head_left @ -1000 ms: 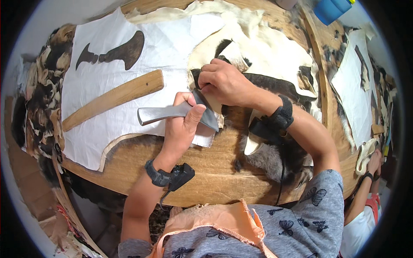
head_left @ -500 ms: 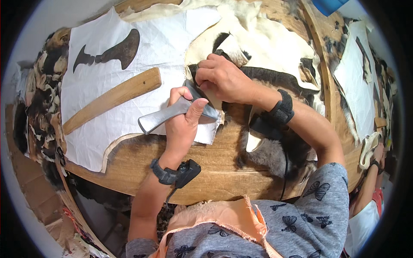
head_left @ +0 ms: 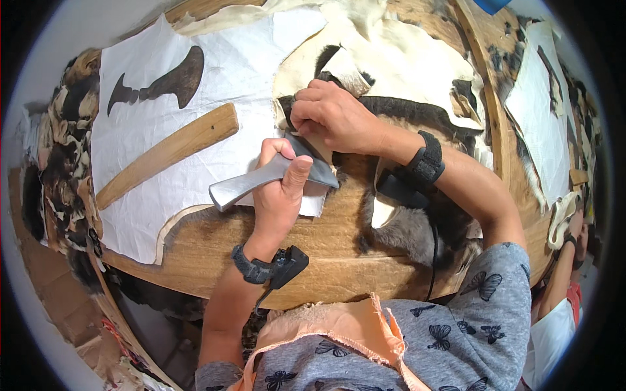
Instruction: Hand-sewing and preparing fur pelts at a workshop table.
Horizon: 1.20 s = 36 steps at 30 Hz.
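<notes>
My left hand [head_left: 279,195] is wrapped round a grey metal leather knife [head_left: 238,188], whose wide flared end points right, under my right hand. My right hand [head_left: 340,118] is closed, its fingertips pinched at the edge of a fur hide [head_left: 404,58] just above the knife. What lies between those fingertips is hidden. The hide shows its cream skin side, with dark fur along the front edge. Left of both hands, a white sheet [head_left: 244,72] lies over another hide. On it rest a curved wooden bar [head_left: 173,153] and a dark metal blade [head_left: 182,77].
A heap of fur scraps [head_left: 62,156] hangs along the left. Grey fur [head_left: 414,238] lies near the front edge of the wooden table [head_left: 319,267]. Beyond a wooden strip [head_left: 492,117], at right, is another white sheet [head_left: 535,111]; a co-worker's arm [head_left: 557,280] shows there.
The knife's wide end has shifted slightly right and down, with my left hand tilting along. My right hand keeps its pinch at the hide's edge. The whole view has moved a little.
</notes>
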### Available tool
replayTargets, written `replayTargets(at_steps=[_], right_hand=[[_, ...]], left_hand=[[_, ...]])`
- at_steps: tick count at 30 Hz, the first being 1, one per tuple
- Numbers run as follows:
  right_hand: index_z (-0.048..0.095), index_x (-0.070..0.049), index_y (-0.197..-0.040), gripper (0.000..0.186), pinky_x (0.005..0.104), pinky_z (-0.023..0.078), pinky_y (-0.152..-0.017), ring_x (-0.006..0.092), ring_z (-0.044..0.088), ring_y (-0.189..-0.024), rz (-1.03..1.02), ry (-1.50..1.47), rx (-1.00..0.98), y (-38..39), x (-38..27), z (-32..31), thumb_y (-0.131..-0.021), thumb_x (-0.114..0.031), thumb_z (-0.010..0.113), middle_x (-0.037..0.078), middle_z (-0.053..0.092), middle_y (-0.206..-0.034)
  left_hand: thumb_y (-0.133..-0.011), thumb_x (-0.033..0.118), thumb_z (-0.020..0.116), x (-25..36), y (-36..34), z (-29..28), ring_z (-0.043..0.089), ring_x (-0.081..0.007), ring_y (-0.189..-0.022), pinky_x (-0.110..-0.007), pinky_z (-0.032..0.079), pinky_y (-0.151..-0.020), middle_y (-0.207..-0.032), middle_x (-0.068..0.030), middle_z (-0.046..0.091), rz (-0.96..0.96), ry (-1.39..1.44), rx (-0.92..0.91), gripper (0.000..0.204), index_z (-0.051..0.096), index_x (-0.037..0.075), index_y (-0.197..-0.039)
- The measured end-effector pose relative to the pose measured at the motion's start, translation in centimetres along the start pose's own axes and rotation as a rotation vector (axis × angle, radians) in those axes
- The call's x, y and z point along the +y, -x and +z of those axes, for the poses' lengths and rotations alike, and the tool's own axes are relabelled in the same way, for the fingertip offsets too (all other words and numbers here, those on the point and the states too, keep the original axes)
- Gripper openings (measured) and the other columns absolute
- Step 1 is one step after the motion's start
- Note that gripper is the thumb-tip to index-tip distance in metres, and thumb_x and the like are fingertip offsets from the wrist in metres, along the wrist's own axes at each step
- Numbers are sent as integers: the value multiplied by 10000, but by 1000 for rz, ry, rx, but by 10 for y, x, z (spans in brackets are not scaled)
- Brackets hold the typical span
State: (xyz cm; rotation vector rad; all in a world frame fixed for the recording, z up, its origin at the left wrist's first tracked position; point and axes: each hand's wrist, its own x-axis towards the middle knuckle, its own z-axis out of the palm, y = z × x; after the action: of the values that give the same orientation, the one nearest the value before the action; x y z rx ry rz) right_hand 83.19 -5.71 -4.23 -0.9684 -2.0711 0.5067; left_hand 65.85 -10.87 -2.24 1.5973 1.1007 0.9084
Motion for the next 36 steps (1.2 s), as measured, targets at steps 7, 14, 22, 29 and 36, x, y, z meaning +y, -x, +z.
replayTargets(at_steps=[7, 14, 22, 29, 36], right_hand=[[546, -47, -765, 97, 372, 411, -704, 292, 509, -793, 33, -36, -47, 5, -10, -9, -698, 4, 595, 82, 537, -757], [542, -50, -783, 94, 379, 413, -710, 290, 504, -801, 91, -75, 4, 7, -15, -9, -721, -16, 604, 91, 532, -783], [585, -37, -764, 47, 401, 437, -691, 320, 544, -751, 159, -134, 157, 15, -23, -17, -730, -69, 579, 119, 577, -733], [573, -19, -788, 62, 396, 436, -685, 311, 549, -786, 318, -230, 80, 30, -41, -32, -754, -71, 577, 129, 576, -763], [556, -37, -831, 95, 296, 435, -618, 153, 554, -691, 295, -268, 346, 48, -62, -48, -866, -125, 563, 39, 564, -741]], left_hand=[[-861, 448, 583, -3, -2, -1, 372, -97, -664, -243, 352, -578, -719, -3, 397, -62, 22, 99, 423, 412, 61, -845], [-860, 483, 564, 9, 3, 5, 380, -84, -667, -231, 356, -583, -703, 11, 414, -73, 8, -15, 446, 419, 62, -829], [-856, 516, 546, 8, 9, 16, 406, -107, -653, -256, 372, -596, -681, -7, 432, 14, -68, -76, 479, 440, 52, -796], [-841, 563, 527, 10, 11, 16, 424, -168, -643, -303, 383, -606, -672, -58, 443, -62, -68, -151, 537, 443, 36, -786], [-799, 613, 531, 0, 9, 14, 463, -237, -664, -350, 389, -611, -692, -89, 478, 21, -210, -144, 584, 453, 35, -784]])
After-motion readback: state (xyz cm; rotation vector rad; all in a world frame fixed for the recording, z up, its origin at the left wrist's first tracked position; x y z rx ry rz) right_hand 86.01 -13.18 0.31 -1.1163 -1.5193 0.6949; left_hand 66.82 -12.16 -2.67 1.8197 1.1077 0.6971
